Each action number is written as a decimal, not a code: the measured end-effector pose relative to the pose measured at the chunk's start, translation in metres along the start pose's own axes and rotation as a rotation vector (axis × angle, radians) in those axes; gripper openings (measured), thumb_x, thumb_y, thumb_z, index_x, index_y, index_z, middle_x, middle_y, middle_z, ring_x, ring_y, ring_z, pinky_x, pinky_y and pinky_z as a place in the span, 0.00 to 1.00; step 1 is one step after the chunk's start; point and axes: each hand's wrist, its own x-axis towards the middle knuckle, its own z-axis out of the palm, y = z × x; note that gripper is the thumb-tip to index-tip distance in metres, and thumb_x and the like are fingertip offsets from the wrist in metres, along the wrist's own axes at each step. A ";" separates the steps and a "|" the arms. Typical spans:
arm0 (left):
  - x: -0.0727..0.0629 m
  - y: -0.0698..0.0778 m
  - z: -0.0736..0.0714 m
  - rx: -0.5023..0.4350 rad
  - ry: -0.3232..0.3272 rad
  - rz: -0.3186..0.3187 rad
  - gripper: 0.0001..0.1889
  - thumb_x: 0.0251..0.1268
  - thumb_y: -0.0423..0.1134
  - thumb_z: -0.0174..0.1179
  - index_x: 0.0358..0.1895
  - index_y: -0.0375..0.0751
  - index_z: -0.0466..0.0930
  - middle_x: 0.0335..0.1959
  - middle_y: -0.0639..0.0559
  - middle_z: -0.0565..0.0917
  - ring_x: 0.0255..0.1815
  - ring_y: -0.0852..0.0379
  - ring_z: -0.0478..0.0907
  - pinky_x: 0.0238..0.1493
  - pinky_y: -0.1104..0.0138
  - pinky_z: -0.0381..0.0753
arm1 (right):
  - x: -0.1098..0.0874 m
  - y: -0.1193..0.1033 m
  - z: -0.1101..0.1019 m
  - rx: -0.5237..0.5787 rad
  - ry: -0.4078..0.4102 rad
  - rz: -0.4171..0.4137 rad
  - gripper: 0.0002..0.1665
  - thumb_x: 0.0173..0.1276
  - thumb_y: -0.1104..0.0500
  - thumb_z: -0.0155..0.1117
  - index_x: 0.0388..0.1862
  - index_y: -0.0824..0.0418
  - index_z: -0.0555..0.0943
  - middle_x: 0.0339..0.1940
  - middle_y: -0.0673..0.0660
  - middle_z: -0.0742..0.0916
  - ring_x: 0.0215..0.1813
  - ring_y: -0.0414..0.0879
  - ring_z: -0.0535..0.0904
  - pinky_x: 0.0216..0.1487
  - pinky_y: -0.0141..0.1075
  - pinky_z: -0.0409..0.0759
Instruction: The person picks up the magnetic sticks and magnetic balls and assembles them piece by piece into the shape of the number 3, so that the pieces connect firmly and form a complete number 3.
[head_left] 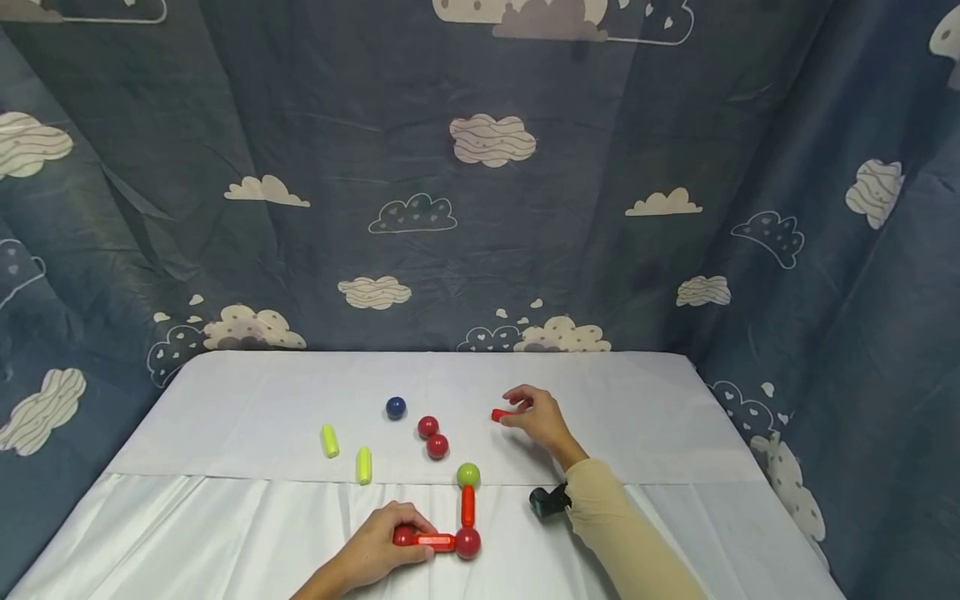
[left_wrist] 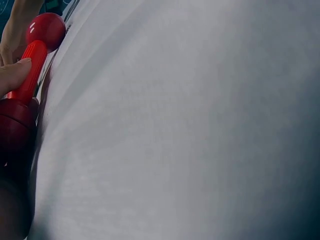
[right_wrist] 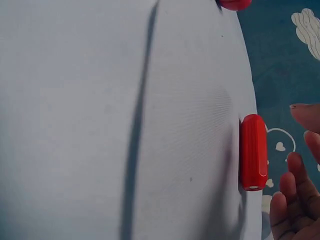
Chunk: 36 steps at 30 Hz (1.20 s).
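My left hand [head_left: 386,542] grips a joined piece, its thumb along a red rod [head_left: 435,542] that links a red ball [head_left: 402,536] to another red ball [head_left: 468,543]. From that second ball a further red rod [head_left: 468,506] runs to a green ball [head_left: 468,475]. In the left wrist view the thumb [left_wrist: 15,76] presses the ribbed red rod [left_wrist: 33,70]. On the far side of the table, my right hand [head_left: 538,419] is at a loose red rod [head_left: 500,414]. The right wrist view shows this rod [right_wrist: 254,152] lying on the cloth, the fingers [right_wrist: 295,200] spread and apart from it.
Two red balls [head_left: 437,447] and a dark blue ball [head_left: 395,407] lie behind the joined piece. Two yellow-green rods [head_left: 363,465] are to the left. A black wrist device [head_left: 549,502] juts from the right sleeve. A cloud-patterned curtain [head_left: 420,267] surrounds the white-covered table [head_left: 247,417].
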 end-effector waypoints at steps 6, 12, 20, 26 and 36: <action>0.001 0.001 0.000 0.005 -0.016 -0.034 0.10 0.55 0.48 0.69 0.40 0.53 0.84 0.37 0.61 0.78 0.41 0.61 0.69 0.43 0.68 0.68 | 0.009 0.002 0.003 0.034 -0.098 0.061 0.24 0.47 0.69 0.77 0.46 0.61 0.83 0.41 0.56 0.82 0.40 0.49 0.74 0.41 0.37 0.74; 0.000 0.000 -0.001 0.003 -0.018 -0.017 0.10 0.55 0.47 0.69 0.39 0.53 0.84 0.36 0.63 0.79 0.40 0.63 0.69 0.44 0.69 0.68 | 0.014 0.010 0.007 0.012 -0.190 0.102 0.26 0.47 0.70 0.77 0.48 0.61 0.82 0.41 0.56 0.82 0.43 0.49 0.75 0.51 0.42 0.75; 0.001 0.001 -0.002 -0.007 -0.001 0.027 0.10 0.54 0.46 0.70 0.39 0.52 0.84 0.36 0.63 0.79 0.40 0.64 0.70 0.44 0.69 0.68 | 0.018 0.011 0.006 -0.089 -0.256 0.098 0.20 0.54 0.66 0.73 0.47 0.61 0.81 0.42 0.55 0.82 0.45 0.49 0.75 0.55 0.46 0.73; 0.001 0.000 -0.001 0.008 -0.004 0.006 0.10 0.54 0.47 0.70 0.39 0.54 0.84 0.36 0.64 0.78 0.41 0.64 0.70 0.45 0.69 0.68 | 0.022 0.011 0.003 -0.143 -0.241 0.070 0.15 0.56 0.71 0.69 0.43 0.62 0.83 0.40 0.56 0.82 0.44 0.50 0.75 0.55 0.46 0.72; 0.000 -0.002 -0.001 0.019 0.000 -0.022 0.10 0.54 0.48 0.70 0.39 0.55 0.84 0.37 0.62 0.78 0.41 0.62 0.70 0.45 0.68 0.68 | 0.020 0.009 0.004 -0.144 -0.222 0.041 0.15 0.58 0.71 0.67 0.44 0.61 0.82 0.38 0.55 0.82 0.42 0.49 0.74 0.52 0.44 0.72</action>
